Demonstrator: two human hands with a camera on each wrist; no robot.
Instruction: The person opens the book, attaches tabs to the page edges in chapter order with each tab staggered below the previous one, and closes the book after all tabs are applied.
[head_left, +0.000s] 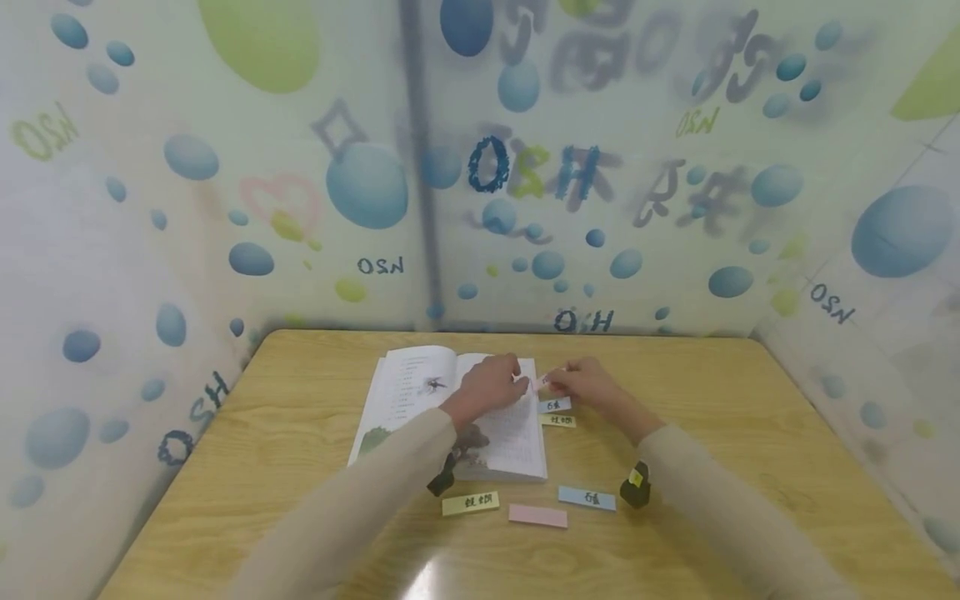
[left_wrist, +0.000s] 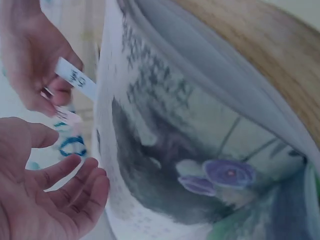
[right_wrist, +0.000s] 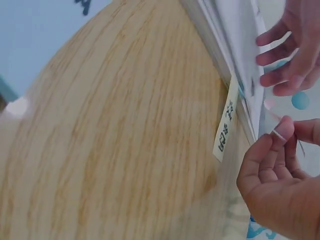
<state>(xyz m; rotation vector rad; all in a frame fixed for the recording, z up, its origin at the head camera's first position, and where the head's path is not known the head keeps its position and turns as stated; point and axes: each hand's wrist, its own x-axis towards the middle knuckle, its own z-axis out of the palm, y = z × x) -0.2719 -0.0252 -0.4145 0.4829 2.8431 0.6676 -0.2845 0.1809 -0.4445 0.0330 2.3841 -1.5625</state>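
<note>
An open book with printed text and ink-style pictures lies on the table. Above its right page my left hand hovers at the edge, its fingers loosely bent and holding nothing in the left wrist view. My right hand pinches a small pink sticky note with writing on it, just beside the page's right edge. Sticking out from that edge, nearer me, are a blue sticky note and a yellow sticky note, both handwritten.
In front of the book lie a yellow sticky-note pad, a pink pad and a blue pad. The wooden table meets walls printed with bubbles and letters at its back and sides.
</note>
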